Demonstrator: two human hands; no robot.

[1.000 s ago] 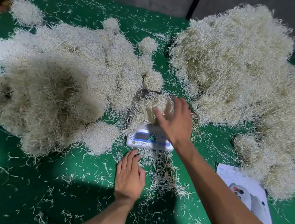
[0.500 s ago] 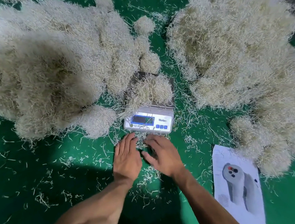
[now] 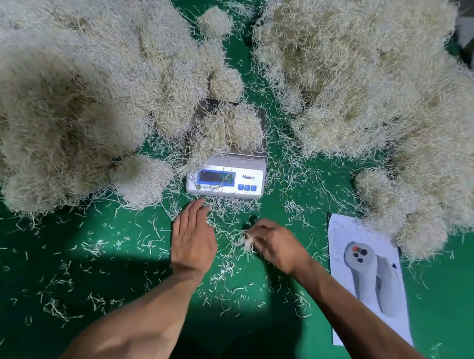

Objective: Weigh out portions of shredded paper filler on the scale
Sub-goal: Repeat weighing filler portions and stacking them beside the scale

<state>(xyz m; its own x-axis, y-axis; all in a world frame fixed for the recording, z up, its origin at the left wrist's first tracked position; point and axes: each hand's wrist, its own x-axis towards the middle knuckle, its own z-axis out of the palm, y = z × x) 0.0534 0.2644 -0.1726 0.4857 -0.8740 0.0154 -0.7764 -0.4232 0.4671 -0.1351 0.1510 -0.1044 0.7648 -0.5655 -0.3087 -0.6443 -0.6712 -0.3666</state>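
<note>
Scale [image 3: 226,177] sits at frame center on the green counter [image 3: 65,287], with a clump of filler [image 3: 228,128] on its platform. Big filler piles fill upper left [image 3: 57,90] and right [image 3: 365,70]. Left hand [image 3: 192,239] lies flat below the scale, fingers straight. Right hand [image 3: 275,241] pinches a few shreds [image 3: 247,241]. Printed sheet [image 3: 368,276] at lower right.
</note>
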